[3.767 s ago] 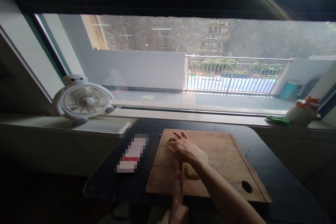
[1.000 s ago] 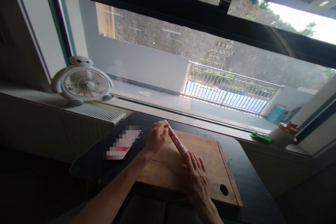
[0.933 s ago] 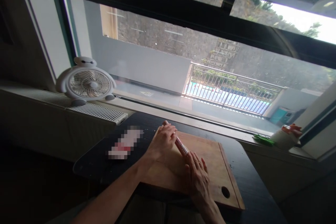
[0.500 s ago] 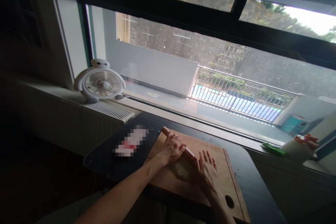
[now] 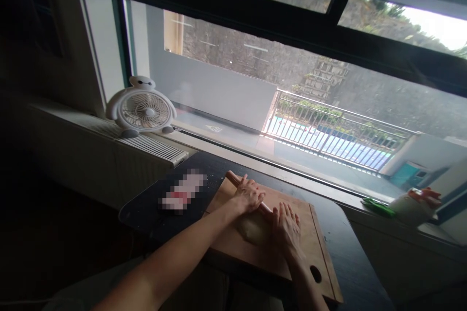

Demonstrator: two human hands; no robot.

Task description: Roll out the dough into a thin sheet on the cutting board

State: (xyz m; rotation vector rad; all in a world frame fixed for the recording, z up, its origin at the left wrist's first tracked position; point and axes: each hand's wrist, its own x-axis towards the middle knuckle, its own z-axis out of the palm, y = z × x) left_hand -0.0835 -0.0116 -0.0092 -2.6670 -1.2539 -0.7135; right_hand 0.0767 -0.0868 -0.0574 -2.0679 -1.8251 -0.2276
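Observation:
A wooden rolling pin (image 5: 233, 178) lies slantwise over a flattened piece of pale dough (image 5: 251, 230). Beneath both is a wooden cutting board (image 5: 309, 243). My left hand (image 5: 250, 195) is curled over the pin near its far left part, with the pin's end sticking out beyond it. Over the pin's nearer right end rests my right hand (image 5: 286, 226), its fingers stretched out flat and pointing away from me. The right edge of the dough is partly hidden by this hand.
The board sits on a dark table (image 5: 350, 252) by a window. A blurred pink-and-white item (image 5: 184, 190) lies left of the board. On the radiator (image 5: 160, 148) stands a white fan (image 5: 148, 109). A green cloth (image 5: 378, 207) and a pale container (image 5: 410, 206) are on the sill at right.
My left hand has shifted slightly right and forward along with the pin, and the right hand has also slid slightly forward. More of the dough's near part shows. The whole view has shifted slightly.

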